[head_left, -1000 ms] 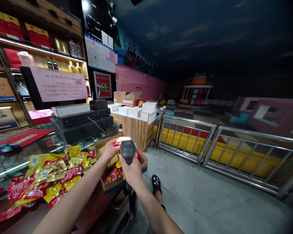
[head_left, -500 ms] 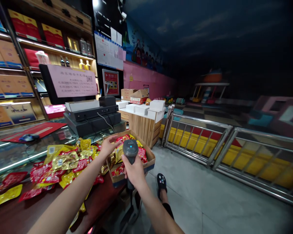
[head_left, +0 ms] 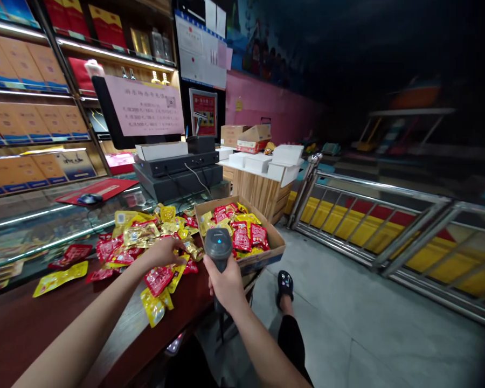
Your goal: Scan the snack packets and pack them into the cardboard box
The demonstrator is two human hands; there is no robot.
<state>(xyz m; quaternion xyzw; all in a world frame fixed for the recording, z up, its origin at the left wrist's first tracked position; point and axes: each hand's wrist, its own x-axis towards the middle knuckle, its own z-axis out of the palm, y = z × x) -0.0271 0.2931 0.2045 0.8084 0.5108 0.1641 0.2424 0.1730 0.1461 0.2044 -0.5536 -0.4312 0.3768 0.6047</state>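
My right hand [head_left: 229, 285] is wrapped round the handle of a dark barcode scanner [head_left: 219, 245], its head upward with a small blue light. My left hand [head_left: 165, 251] reaches over a loose pile of red and yellow snack packets [head_left: 123, 249] on the dark red counter. Its fingers point right and hang bent over the packets; whether they touch or hold one is hidden. Right of the pile, an open cardboard box [head_left: 275, 252] at the counter's edge holds more red and yellow packets [head_left: 241, 236].
Behind the pile stand a monitor with a pink notice [head_left: 147, 110] and a black cash drawer [head_left: 181, 180]. A mouse [head_left: 89, 199] lies on a red mat on the glass counter. Metal railings [head_left: 372, 226] stand right, beyond the grey floor. A shoed foot [head_left: 285, 285] shows below the box.
My left hand has moved from over the cardboard box back to the loose packet pile. The view has shifted, and the scanner remains in my right hand.
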